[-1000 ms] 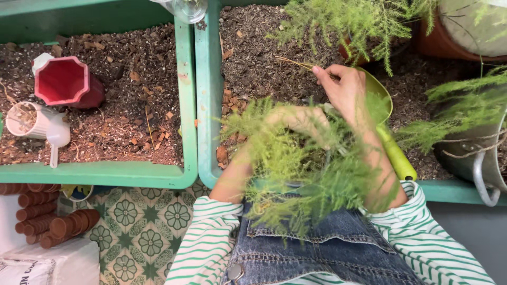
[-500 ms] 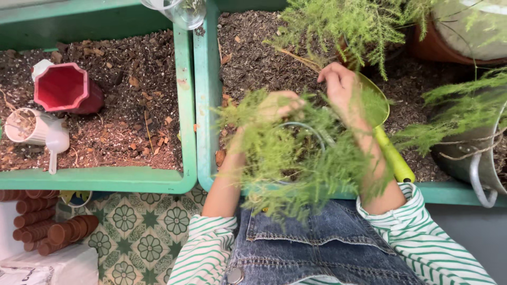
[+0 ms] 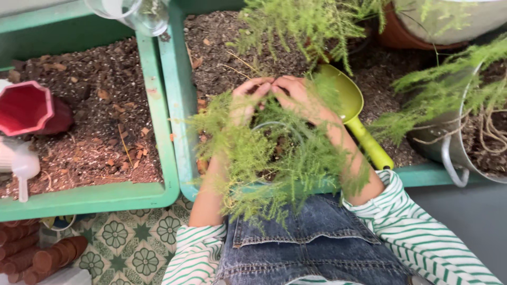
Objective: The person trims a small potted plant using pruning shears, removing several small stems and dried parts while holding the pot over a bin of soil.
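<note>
Both my hands meet at far side of feathery fern [image 3: 274,153]: left hand [image 3: 245,100] and right hand [image 3: 298,97] curled into fronds, grip unclear; fern near centre, lime-green scoop [image 3: 351,105] just right

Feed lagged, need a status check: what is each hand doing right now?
Left hand: fingers curled into the feathery green plant, apparently gripping fronds.
Right hand: fingers bent among the same fronds, beside the left; exact grip cannot be told.
</note>
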